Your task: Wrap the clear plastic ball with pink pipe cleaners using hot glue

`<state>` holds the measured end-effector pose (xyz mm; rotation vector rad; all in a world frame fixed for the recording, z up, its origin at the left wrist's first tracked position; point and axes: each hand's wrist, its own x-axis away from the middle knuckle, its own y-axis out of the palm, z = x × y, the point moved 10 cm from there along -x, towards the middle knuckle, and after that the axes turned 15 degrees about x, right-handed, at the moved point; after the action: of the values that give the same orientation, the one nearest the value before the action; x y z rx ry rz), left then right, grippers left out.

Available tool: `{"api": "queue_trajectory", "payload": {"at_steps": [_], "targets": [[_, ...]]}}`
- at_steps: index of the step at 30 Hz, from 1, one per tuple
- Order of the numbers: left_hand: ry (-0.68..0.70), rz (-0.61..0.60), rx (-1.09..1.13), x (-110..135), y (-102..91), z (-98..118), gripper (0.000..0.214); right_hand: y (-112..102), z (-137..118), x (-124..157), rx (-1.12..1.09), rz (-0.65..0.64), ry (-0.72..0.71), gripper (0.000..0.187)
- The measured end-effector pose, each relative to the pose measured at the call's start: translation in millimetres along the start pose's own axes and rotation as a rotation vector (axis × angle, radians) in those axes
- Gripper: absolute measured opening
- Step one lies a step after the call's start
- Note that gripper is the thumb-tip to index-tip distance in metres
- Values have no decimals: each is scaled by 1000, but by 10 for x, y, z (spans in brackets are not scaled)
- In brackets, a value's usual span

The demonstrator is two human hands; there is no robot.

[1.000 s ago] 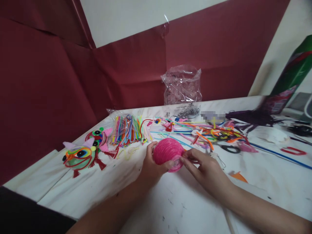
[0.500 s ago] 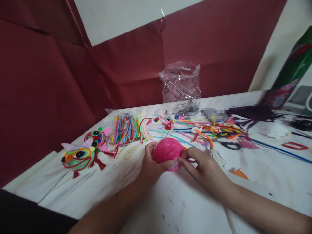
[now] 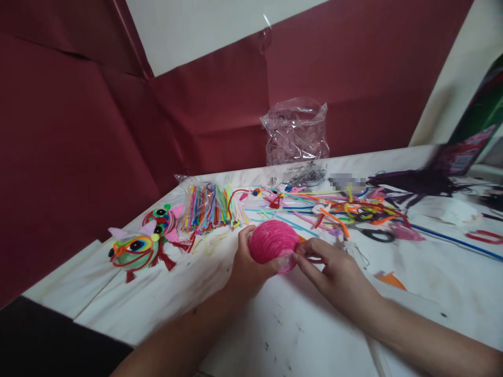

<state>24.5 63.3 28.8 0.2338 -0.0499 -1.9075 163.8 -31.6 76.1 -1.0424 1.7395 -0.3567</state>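
A bright pink ball wound with rows of fuzzy pipe cleaner is held above the white table. My left hand wraps round its left and lower side, thumb across the front near a pale, uncovered-looking patch. At the ball's right edge, my right hand is closed in a pinch on a pink pipe cleaner strand, part of which shows below the fingers. The exact point where strand and ball meet is hidden by the fingertips.
Two colourful animal-head crafts with red tassels sit at left. Behind are a bag of pipe cleaners and a clear plastic bag. Loose pipe cleaners, black-handled scissors and an orange piece lie at right.
The view has shifted slightly, so the scene sits a little further right. Both hands keep their hold, with the ball in nearly the same pose.
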Motion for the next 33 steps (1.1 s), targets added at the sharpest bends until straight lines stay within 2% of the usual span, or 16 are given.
{"api": "queue_trajectory", "payload": {"at_steps": [7, 14, 20, 26, 33], "targets": [[1, 4, 54, 8, 10, -27, 91, -16, 19, -13, 20, 30, 14, 16], [70, 20, 28, 14, -6, 9, 86, -17, 23, -21, 62, 33, 18, 16], [-3, 22, -56, 10, -21, 2, 89, -7, 3, -12, 60, 52, -8, 15], [-3, 16, -137, 9, -27, 25, 93, 63, 49, 5, 36, -13, 32, 17], [0, 54, -46, -14, -81, 3, 96, 85, 124, -8, -73, -65, 108, 19]]}}
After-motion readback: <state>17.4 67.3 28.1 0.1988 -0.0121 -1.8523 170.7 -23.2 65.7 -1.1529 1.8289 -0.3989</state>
